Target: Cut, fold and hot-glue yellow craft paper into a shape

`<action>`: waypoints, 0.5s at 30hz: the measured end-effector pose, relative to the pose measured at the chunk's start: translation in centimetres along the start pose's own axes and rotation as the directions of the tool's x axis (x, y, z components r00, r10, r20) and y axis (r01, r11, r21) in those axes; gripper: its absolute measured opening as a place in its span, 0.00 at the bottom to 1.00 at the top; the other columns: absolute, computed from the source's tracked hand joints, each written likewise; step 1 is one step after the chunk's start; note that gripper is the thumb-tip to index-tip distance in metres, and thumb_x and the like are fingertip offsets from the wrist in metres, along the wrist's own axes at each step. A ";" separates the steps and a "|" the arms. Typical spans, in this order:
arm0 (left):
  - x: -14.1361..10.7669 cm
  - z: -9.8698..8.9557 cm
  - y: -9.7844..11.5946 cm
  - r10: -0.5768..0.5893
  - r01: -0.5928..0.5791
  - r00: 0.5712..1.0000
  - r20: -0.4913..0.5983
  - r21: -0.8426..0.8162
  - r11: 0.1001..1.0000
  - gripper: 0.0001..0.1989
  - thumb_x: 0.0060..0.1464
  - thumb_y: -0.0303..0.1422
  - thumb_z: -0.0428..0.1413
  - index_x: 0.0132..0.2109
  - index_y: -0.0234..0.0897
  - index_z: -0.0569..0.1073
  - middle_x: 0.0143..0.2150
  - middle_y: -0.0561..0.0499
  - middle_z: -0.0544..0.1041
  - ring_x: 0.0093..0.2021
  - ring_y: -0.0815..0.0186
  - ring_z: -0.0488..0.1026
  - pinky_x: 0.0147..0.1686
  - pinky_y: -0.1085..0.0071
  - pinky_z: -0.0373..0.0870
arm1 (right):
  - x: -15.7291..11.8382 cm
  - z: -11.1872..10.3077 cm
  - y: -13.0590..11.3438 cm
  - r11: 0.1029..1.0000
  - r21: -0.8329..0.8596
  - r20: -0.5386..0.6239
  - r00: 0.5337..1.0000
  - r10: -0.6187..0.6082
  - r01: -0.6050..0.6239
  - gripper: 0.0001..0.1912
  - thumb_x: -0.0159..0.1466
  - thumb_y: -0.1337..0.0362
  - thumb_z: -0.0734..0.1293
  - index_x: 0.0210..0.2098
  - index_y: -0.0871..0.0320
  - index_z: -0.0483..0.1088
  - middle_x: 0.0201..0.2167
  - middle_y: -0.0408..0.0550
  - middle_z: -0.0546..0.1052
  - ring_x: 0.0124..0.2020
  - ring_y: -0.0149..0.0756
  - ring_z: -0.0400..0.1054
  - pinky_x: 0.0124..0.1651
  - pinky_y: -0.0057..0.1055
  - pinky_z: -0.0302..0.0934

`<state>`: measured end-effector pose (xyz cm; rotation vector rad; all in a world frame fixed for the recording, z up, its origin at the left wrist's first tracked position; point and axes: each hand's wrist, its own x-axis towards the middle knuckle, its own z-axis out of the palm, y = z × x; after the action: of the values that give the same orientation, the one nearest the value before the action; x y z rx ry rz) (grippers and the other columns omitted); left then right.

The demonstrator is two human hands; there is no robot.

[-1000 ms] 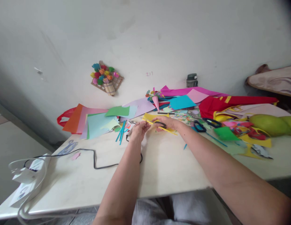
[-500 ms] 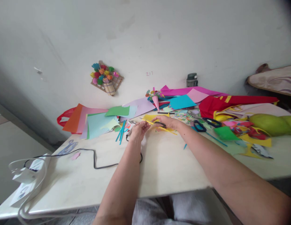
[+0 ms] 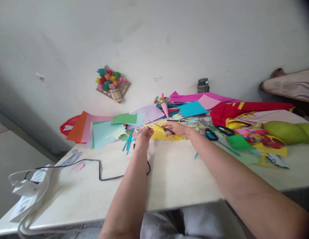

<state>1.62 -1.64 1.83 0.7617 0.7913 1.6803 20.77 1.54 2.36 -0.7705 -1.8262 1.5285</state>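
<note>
My right hand (image 3: 178,128) is closed on a pair of scissors (image 3: 169,130) with dark handles, the blades pointing left. Beneath and around the blades is a sheet of yellow paper (image 3: 160,134). At the paper's left side is my left hand (image 3: 144,134), its fingers curled in at the edge; exactly how they grip it is too small to make out. Several blue paper strips (image 3: 129,141) lie left of that hand. A second pair of scissors with dark loop handles (image 3: 211,134) rests to the right of my right hand.
Coloured paper sheets (image 3: 102,131) and small scraps line the back of the table. A black cord (image 3: 99,169) runs to a power strip (image 3: 30,196) at the left. Red fabric (image 3: 226,111) and a green bundle (image 3: 281,132) lie right. A dark bottle (image 3: 203,85) stands by the wall.
My left hand has shifted left, away from the scissors. More of the yellow sheet shows flat between the hands. The right hand has barely moved and keeps the scissors.
</note>
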 end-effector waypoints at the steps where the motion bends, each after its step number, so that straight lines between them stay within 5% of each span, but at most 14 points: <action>1: 0.1 0.0 0.2 0.010 -0.010 1.000 -0.015 -0.008 1.000 0.03 0.40 0.24 0.58 0.26 0.32 0.69 0.23 0.51 0.74 0.26 0.70 0.73 0.34 0.71 0.70 | 0.0 -0.1 0.0 1.000 0.020 -0.008 1.000 -0.010 0.011 0.26 0.48 0.69 0.69 0.47 0.61 0.62 0.22 0.41 0.72 0.16 0.22 0.61 0.18 0.19 0.56; 9: 0.4 -0.3 1.1 0.065 -0.073 0.989 -0.132 -0.050 0.996 0.05 0.40 0.26 0.58 0.26 0.33 0.67 0.21 0.54 0.72 0.24 0.72 0.72 0.34 0.72 0.69 | -0.2 -0.3 -0.2 0.996 0.077 -0.088 0.996 -0.032 0.039 0.30 0.45 0.72 0.69 0.47 0.58 0.62 0.24 0.41 0.71 0.21 0.25 0.65 0.22 0.21 0.59; 15: -0.8 0.9 0.2 0.054 -0.059 0.998 0.042 0.127 0.990 0.10 0.38 0.32 0.61 0.28 0.32 0.71 0.26 0.50 0.75 0.27 0.70 0.72 0.35 0.71 0.68 | 0.5 0.7 -0.1 0.990 0.080 -0.187 0.977 -0.103 0.120 0.33 0.45 0.72 0.70 0.50 0.57 0.59 0.23 0.40 0.70 0.22 0.26 0.65 0.24 0.22 0.59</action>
<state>2.43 -2.39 2.41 0.9104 0.8639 1.6722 19.87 1.45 2.42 -0.7264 -1.6267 1.4109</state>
